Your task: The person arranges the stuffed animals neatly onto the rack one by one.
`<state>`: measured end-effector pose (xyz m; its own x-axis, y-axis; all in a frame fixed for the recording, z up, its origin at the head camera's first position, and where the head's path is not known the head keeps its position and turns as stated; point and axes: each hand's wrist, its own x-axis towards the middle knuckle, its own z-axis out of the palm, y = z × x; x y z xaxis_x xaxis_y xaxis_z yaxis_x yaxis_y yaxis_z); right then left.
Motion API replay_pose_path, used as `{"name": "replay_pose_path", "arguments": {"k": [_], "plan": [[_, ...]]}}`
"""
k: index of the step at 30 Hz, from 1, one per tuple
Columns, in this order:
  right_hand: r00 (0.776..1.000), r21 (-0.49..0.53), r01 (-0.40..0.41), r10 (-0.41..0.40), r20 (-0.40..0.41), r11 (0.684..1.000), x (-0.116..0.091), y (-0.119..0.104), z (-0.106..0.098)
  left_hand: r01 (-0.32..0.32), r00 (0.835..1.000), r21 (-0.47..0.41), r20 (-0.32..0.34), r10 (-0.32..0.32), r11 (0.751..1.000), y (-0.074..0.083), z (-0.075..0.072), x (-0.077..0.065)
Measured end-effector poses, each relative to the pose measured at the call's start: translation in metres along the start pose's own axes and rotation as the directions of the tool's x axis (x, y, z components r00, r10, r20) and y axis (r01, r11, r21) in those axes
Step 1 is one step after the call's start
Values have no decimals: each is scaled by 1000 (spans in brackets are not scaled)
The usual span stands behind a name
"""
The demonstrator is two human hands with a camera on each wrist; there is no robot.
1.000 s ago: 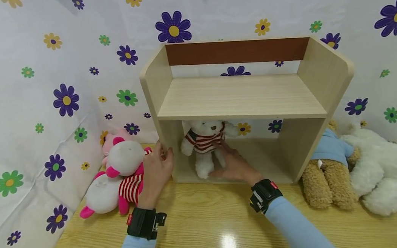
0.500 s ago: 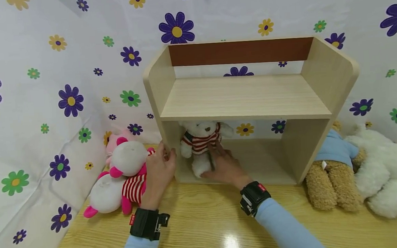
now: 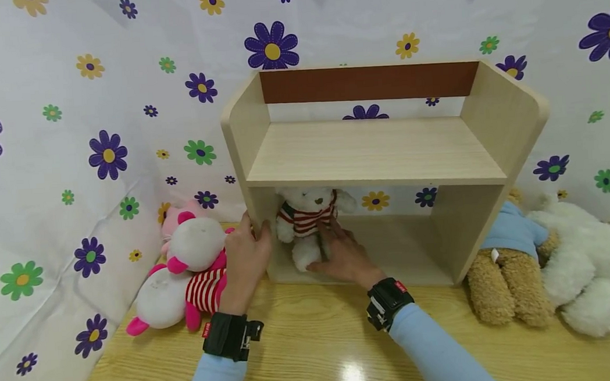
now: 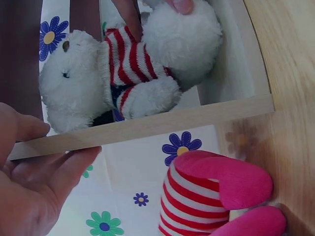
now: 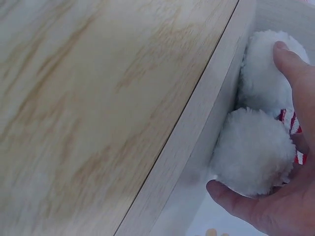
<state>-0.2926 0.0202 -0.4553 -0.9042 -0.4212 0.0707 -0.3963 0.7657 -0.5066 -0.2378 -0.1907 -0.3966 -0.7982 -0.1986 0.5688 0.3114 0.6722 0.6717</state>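
Note:
A white teddy bear (image 3: 303, 221) in a red-and-white striped sweater sits upright in the lower compartment of the wooden shelf unit (image 3: 378, 181), close to its left wall. My right hand (image 3: 345, 259) holds the bear low down, fingers at its belly and legs. In the right wrist view, the thumb presses one fluffy foot (image 5: 268, 66) and another finger curves under the other foot (image 5: 253, 152). My left hand (image 3: 245, 265) grips the front edge of the left side panel (image 4: 147, 125), thumb on one face and fingers on the other. The shelf board hides the top of the bear's head.
Pink-and-white plush toys (image 3: 195, 244), one in a striped outfit, lie left of the shelf. To its right are a brown teddy bear (image 3: 499, 283) in a blue shirt and a white plush toy (image 3: 582, 261). A flowered cloth (image 3: 135, 78) hangs behind the wooden table (image 3: 293, 343).
The bear has shifted left toward the side panel, with my right hand moving along with it. During the last half second both have stayed nearly still. My left hand keeps its place on the panel.

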Motion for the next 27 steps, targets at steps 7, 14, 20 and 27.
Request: {"name": "replay_pose_path", "arguments": {"k": [7,14,20,27], "plan": [[999,55,32,-32,-12,998,-11,7,-6,0,1000,36,13,0,999,-4,3,-1],[991,48,128,-130,26,991,-28,18,-12,11,1000,26,24,-11,1000,-2,2,-2],[982,-6,174,-173,70,985,-50,27,-21,0,1000,25,11,0,1000,-2,3,-3],[973,-49,224,-220,72,973,-70,27,-29,-20,1000,35,-1,20,999,-4,4,-4]]}}
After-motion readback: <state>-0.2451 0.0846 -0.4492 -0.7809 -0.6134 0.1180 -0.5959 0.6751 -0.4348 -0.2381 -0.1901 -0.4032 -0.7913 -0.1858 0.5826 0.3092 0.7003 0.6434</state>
